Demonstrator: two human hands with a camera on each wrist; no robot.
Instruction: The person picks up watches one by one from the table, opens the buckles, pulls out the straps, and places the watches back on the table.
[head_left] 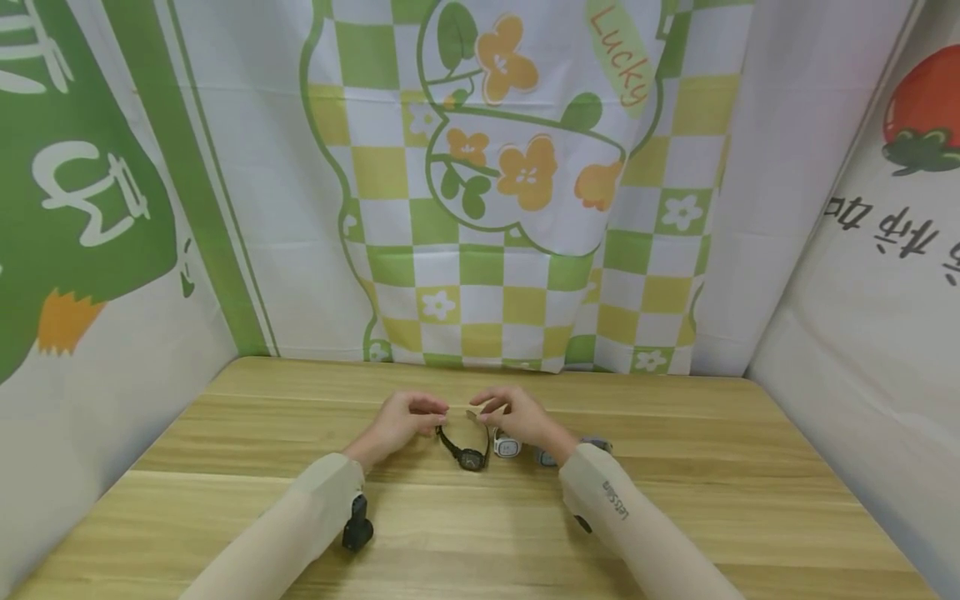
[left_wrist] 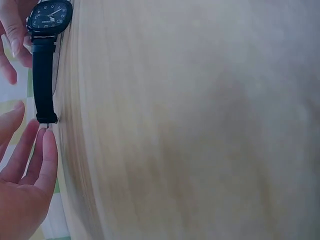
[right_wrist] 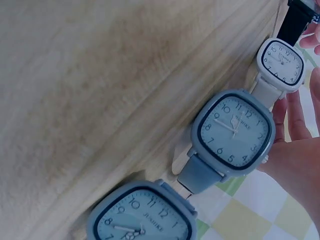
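A black wristwatch (head_left: 471, 459) lies on the wooden table with its strap bent into an open U. My left hand (head_left: 405, 422) is at the buckle end of the strap; its fingertips touch the buckle, while the thumb stands apart. At the other strap end, my right hand (head_left: 517, 415) holds the strap's tip between thumb and fingers. In the left wrist view the dark dial of the black wristwatch (left_wrist: 50, 15) faces the camera. A white wristwatch (right_wrist: 281, 65) stands beside it, under my right hand.
Right of the white watch, two blue-grey wristwatches stand in a row: a nearer one (right_wrist: 233, 131) and another (right_wrist: 145, 220). In the head view my right forearm partly covers them. A patterned cloth (head_left: 480, 267) hangs along the back edge of the wooden table (head_left: 465, 533).
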